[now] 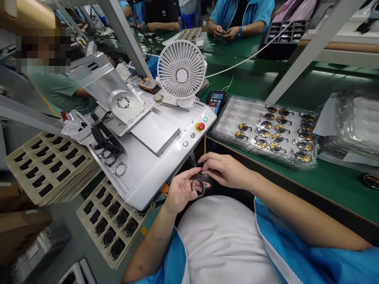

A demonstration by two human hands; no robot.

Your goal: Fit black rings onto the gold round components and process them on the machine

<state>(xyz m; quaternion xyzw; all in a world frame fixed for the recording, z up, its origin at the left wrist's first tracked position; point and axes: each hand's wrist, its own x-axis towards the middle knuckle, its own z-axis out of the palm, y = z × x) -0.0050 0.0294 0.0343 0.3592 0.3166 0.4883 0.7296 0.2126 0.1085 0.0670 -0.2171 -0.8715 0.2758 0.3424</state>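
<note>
The step in hand looks like close handwork on a single dark ring (203, 188), held in the air just off the near edge of the white machine (174, 159) and beside the near edge of the green surface (334, 177). The left hand (181, 190) has its fingers closed around the ring, thumb against its rim. The right hand (222, 169) reaches in from the other side, its fingers bent and drawn narrow by the ring's upper side; whether they pinch some small part there I cannot tell. The next move seems to call for a steady left hold and a light, exact touch from the right fingertips. Similar-looking loose rings (121, 169) lie near the machine's left edge, dark round pieces fill the near half of the beige tray (89, 225) below, and gold-and-black pieces (275, 146) stand mostly toward the right edge of the clear tray (226, 114).
</note>
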